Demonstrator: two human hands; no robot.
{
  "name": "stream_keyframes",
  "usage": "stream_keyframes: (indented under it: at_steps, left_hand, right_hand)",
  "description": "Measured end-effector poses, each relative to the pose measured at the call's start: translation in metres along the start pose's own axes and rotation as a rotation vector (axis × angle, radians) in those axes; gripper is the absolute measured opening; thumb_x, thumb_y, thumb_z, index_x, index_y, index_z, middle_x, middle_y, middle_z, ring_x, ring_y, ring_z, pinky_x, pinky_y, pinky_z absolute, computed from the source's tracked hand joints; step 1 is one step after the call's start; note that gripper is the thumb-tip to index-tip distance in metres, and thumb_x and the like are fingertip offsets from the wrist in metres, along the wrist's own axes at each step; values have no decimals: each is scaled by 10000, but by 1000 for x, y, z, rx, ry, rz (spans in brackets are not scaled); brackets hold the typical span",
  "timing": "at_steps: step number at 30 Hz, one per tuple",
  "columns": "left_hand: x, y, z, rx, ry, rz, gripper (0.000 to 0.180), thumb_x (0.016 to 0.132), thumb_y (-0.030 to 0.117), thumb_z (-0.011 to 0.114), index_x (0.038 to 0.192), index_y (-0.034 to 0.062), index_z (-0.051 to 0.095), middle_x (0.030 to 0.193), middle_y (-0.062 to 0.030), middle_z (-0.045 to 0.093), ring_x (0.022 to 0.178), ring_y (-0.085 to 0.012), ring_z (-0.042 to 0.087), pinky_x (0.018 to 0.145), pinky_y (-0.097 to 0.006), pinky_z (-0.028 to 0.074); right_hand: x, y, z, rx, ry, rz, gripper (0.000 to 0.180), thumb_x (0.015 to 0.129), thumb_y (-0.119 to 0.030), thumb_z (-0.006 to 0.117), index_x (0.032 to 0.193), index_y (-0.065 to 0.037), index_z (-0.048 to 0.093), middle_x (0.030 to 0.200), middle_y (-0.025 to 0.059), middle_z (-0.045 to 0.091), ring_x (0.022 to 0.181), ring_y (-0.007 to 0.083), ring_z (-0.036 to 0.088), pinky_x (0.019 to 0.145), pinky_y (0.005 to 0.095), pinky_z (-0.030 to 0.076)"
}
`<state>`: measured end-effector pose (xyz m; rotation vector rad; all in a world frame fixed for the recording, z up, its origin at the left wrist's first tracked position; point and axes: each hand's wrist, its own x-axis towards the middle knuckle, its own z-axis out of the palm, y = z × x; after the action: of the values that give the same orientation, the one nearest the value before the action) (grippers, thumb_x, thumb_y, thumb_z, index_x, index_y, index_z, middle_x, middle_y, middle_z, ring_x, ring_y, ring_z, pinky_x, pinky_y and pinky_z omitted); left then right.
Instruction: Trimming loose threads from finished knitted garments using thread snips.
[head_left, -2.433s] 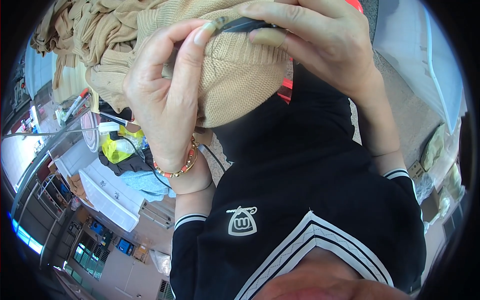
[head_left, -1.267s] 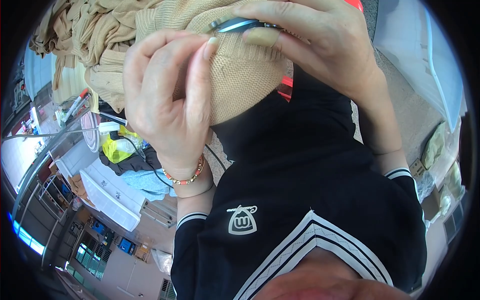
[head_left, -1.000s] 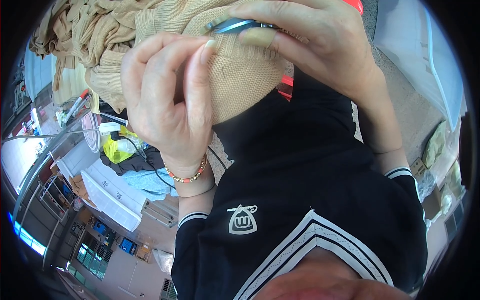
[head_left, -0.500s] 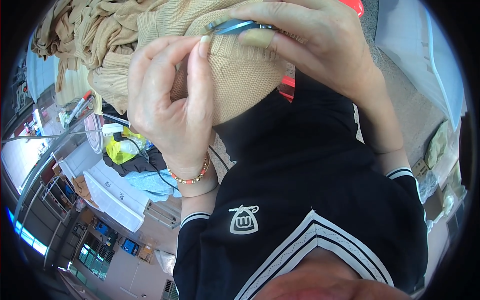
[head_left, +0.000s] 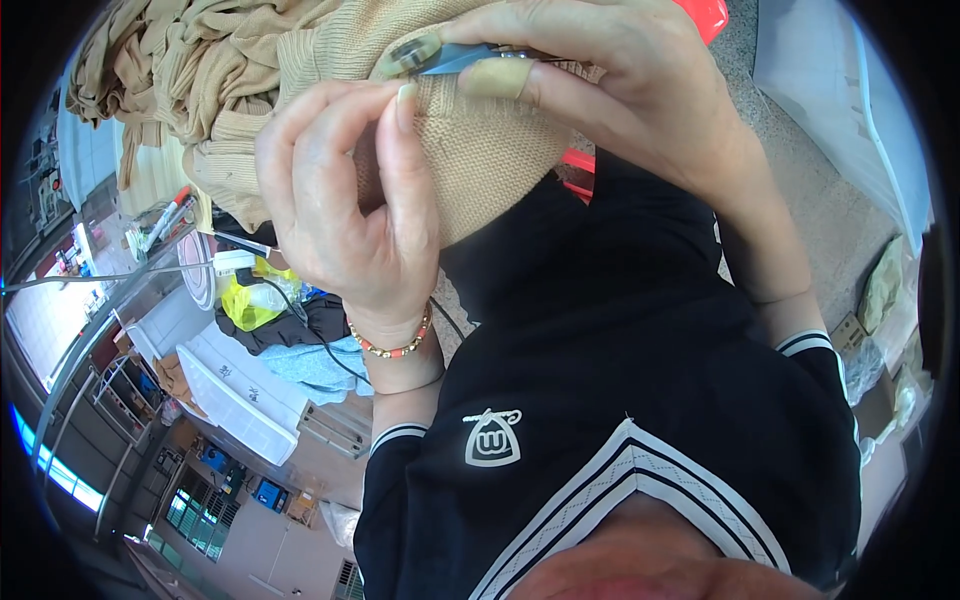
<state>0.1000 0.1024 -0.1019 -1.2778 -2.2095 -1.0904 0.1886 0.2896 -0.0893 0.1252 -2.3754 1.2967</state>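
Tan knit (head_left: 495,165) is pinched in the left hand (head_left: 350,195). The right hand (head_left: 645,85) grips snips (head_left: 455,58); best hold them flat.

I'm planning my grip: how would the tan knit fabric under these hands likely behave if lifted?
The tan knit fabric would probably flop, as it bends in a soft curve. Its visible stitches suggest it wouldn't slip easily, and its ribbed band may stretch.

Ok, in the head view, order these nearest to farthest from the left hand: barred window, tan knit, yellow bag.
1. Tan knit, touching the left hand.
2. Yellow bag, to the hand's lower left.
3. Barred window, far background, lower left.
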Motion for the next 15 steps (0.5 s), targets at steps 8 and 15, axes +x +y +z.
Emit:
stream_keyframes:
  at_steps: [8, 15]
  left_hand:
    - [-2, 4, 1, -24, 3, -1, 133, 835, -33, 727, 959, -6, 686, 973, -111, 617, 821, -183, 611, 682, -273, 506]
    - [-4, -3, -4, -155, 28, -48, 117, 838, -8, 734, 944, -2, 686, 971, -112, 624, 820, -192, 623, 708, -276, 508]
  right_hand:
    - [1, 1, 3, -29, 32, -55, 246, 847, -111, 717, 1085, -50, 705, 870, 79, 623, 867, 242, 583, 802, 326, 428]
    - [0, 3, 9, 128, -16, 102, 228, 862, -110, 720, 1075, -30, 707, 832, 81, 625, 809, 228, 594, 760, 330, 442]
